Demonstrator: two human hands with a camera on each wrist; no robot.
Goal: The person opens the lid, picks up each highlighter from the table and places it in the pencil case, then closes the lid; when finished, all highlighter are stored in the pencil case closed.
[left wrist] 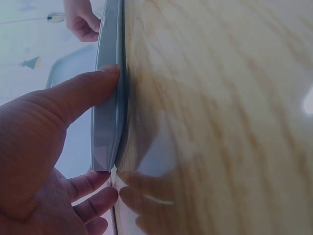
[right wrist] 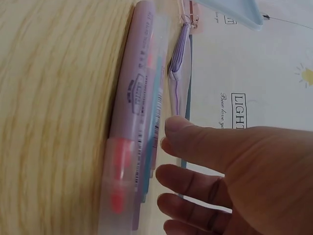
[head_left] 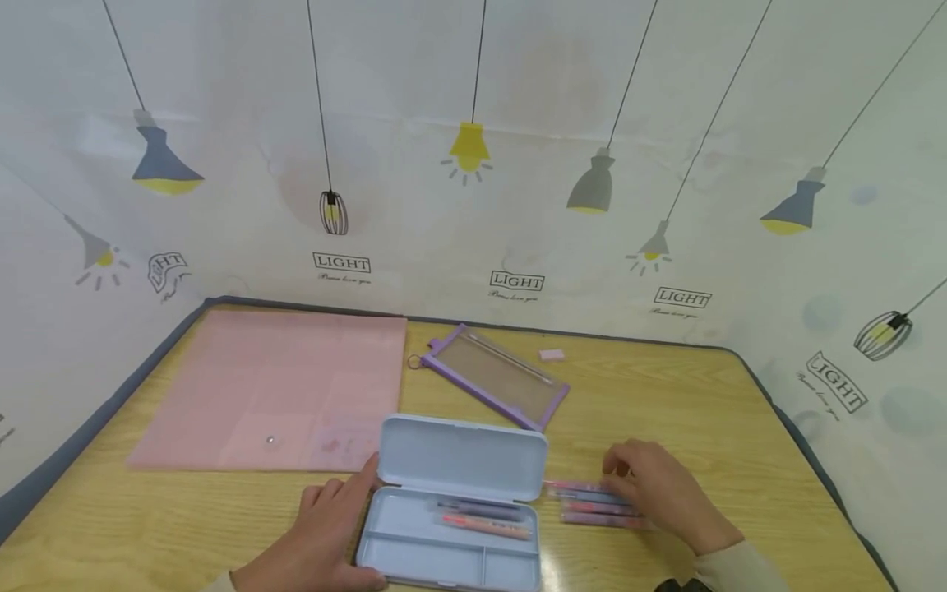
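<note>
A light blue pencil case point(head_left: 418, 559) lies with its lid point(head_left: 462, 456) raised. Inside its back compartment are a dark purple highlighter point(head_left: 484, 511) and a peach one point(head_left: 491, 527). My left hand point(head_left: 318, 534) holds the case at its left end; in the left wrist view the thumb point(left wrist: 90, 90) presses on the side wall while the other fingers sit around the corner. Right of the case, several highlighters point(head_left: 602, 520) lie side by side. Over their right ends hovers my right hand point(head_left: 662, 493), fingers loosely bent. A gap shows between its fingertips and the purple highlighter point(right wrist: 131, 93) in the right wrist view.
Behind the case lies a purple-edged mesh zip pouch point(head_left: 491, 374) with a ring. A small pink eraser point(head_left: 551, 355) is near the table's back edge. On the left a pink folder point(head_left: 274, 386) lies flat. Lamp-printed sheeting point(head_left: 414, 230) borders the wooden table point(head_left: 703, 427).
</note>
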